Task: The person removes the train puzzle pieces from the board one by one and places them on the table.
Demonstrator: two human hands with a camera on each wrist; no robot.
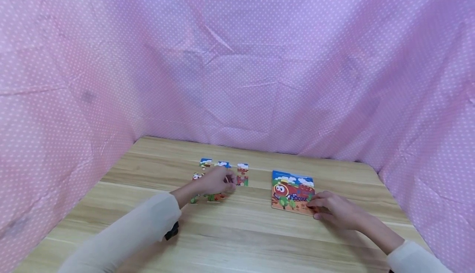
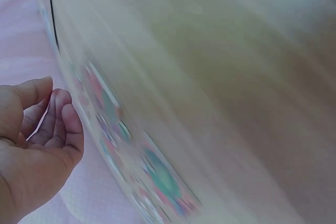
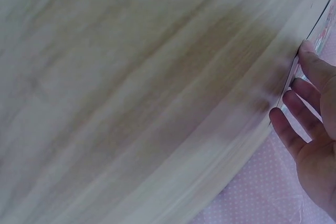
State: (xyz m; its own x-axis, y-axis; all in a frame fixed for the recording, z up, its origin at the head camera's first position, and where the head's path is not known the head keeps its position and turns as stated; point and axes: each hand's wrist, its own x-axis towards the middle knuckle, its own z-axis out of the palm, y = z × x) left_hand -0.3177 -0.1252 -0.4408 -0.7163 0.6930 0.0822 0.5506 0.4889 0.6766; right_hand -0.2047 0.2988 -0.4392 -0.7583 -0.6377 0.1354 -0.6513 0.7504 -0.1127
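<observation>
In the head view, my left hand (image 1: 219,180) is over a group of loosely spaced jigsaw pieces (image 1: 243,179) and hides several of them. Its fingers are loosely bent; the left wrist view shows nothing between thumb and fingertips. Blurred jigsaw pieces (image 2: 163,177) lie on the table beside that hand. To the right is a square picture board (image 1: 291,192) with a red smiling train, blue sky and green bushes. My right hand (image 1: 335,209) holds the board's near right corner between thumb and fingers. In the right wrist view, its fingertips meet the board's thin edge.
Both the pieces and the board lie on a light wood-grain table (image 1: 237,240). Pink polka-dot cloth (image 1: 245,58) hangs around the table's back and sides. A black band (image 1: 172,231) shows at the left sleeve.
</observation>
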